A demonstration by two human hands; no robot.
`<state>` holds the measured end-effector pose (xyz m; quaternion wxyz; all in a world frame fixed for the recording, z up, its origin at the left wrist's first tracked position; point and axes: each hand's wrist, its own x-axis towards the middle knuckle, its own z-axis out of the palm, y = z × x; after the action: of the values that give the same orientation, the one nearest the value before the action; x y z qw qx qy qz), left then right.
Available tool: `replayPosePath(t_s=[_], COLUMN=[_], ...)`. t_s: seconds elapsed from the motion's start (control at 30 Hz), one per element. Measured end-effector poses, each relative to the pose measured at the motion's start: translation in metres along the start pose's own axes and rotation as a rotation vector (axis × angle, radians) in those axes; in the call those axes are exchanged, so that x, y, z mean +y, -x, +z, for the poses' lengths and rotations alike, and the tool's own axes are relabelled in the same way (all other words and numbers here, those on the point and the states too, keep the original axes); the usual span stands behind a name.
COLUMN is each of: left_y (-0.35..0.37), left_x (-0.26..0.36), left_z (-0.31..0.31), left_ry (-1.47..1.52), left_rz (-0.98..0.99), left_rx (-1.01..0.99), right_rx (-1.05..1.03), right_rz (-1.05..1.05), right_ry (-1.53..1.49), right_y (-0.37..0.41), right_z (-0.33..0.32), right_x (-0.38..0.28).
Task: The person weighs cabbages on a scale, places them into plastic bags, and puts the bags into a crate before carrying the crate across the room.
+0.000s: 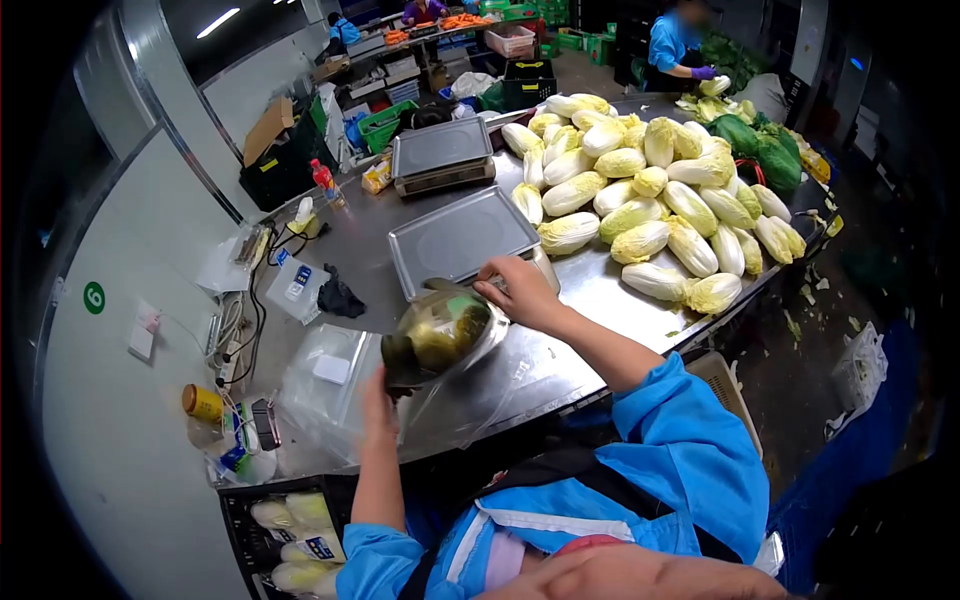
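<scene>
Over the front of the steel table, both hands are at a clear plastic bag (440,335) with something dark green and yellow inside, blurred by motion. My left hand (378,402) supports it from the lower left, its fingers mostly hidden behind it. At the upper right edge of the bag, my right hand (522,290) has its fingers bent and pinched on the plastic. Just beyond lies the grey weighing scale (462,240). A stack of clear plastic bags (330,375) rests on the table beside my left hand.
A large heap of napa cabbages (640,190) covers the table's right side. Another scale (442,150) stands farther back. Cables, a jar (203,403) and a black crumpled bag (340,293) lie leftward. A crate (240,540) holds packed cabbages below. A co-worker (676,50) handles cabbage across the table.
</scene>
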<state>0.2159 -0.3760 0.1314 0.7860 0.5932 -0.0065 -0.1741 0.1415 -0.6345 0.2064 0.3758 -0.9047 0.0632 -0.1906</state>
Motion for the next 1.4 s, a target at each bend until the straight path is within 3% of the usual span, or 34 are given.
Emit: replayPosePath(t_s=[0.07, 0.13, 0.27, 0.33, 0.43, 0.5, 0.6, 0.67, 0.7, 0.73, 0.77, 0.8, 0.83, 0.9, 0.93, 1.0, 1.07, 1.13, 1.27, 1.4], left_y=[-0.017, -0.015, -0.008, -0.006, -0.013, -0.002, 0.033, 0.063, 0.081, 0.1, 0.118, 0.133, 0.14, 0.153, 0.159, 0.157, 0.153, 0.156, 0.158, 0.165], left_x=[-0.037, -0.039, -0.027, -0.016, -0.029, -0.034, -0.037, -0.057, -0.071, -0.089, -0.108, -0.128, -0.152, -0.196, -0.16, -0.15, -0.155, -0.15, -0.147, -0.159], left_z=[-0.024, -0.012, 0.013, 0.027, 0.019, 0.023, 0.035, 0.019, 0.008, -0.003, -0.015, -0.027, -0.04, -0.06, -0.035, -0.02, -0.022, -0.024, -0.021, -0.016], left_ry=[-0.037, -0.005, 0.019, -0.013, -0.105, -0.153, -0.123, -0.242, -0.399, -0.554, -0.577, -0.597, -0.594, -0.106, -0.21, -0.219, -0.083, 0.05, 0.012, 0.107], left_rz=[-0.149, -0.117, -0.112, -0.149, -0.071, -0.088, -0.146, -0.101, -0.138, -0.172, -0.24, -0.312, -0.317, -0.668, -0.633, -0.516, -0.548, -0.657, -0.597, -0.645], left_rx=[-0.115, -0.169, -0.143, -0.018, -0.125, -0.092, -0.13, -0.333, -0.382, -0.428, -0.542, -0.655, -0.647, -0.382, -0.338, -0.313, -0.25, -0.17, -0.17, -0.202], right_rx=[0.317, 0.149, -0.243, -0.053, 0.349, 0.472, 0.34, 0.229, 0.029, -0.212, -0.135, -0.212, -0.234, -0.293, -0.316, -0.468, -0.503, -0.424, -0.216, -0.336], right_rz=[-0.522, -0.744, -0.779, -0.815, -0.789, -0.744, -0.756, -0.725, -0.52, -0.244, -0.206, -0.062, 0.048, -0.058, -0.105, -0.232, -0.309, -0.357, -0.446, -0.531], right_ry=[0.005, 0.222, 0.479, 0.191, 0.097, 0.101, 0.166, 0.346, 0.572, 0.378, 0.101, 0.007, -0.086, -0.144, -0.127, -0.108, -0.082, 0.011, 0.081, 0.096], right_y=[0.014, 0.034, 0.028, -0.006, -0.019, -0.029, -0.059, -0.057, -0.035, -0.014, 0.019, 0.047, 0.076, 0.13, 0.152, 0.183, 0.206, 0.214, 0.22, 0.224], right_z=[-0.011, -0.018, -0.004, -0.066, -0.184, -0.206, -0.157, -0.096, -0.071, -0.046, -0.018, 0.007, 0.044, 0.085, 0.099, 0.113, 0.121, 0.12, 0.117, 0.119], right_x=[-0.015, -0.033, -0.006, -0.012, -0.054, -0.048, 0.008, 0.073, 0.099, 0.115, 0.122, 0.121, 0.127, 0.102, 0.085, 0.059, 0.041, 0.031, 0.017, 0.027])
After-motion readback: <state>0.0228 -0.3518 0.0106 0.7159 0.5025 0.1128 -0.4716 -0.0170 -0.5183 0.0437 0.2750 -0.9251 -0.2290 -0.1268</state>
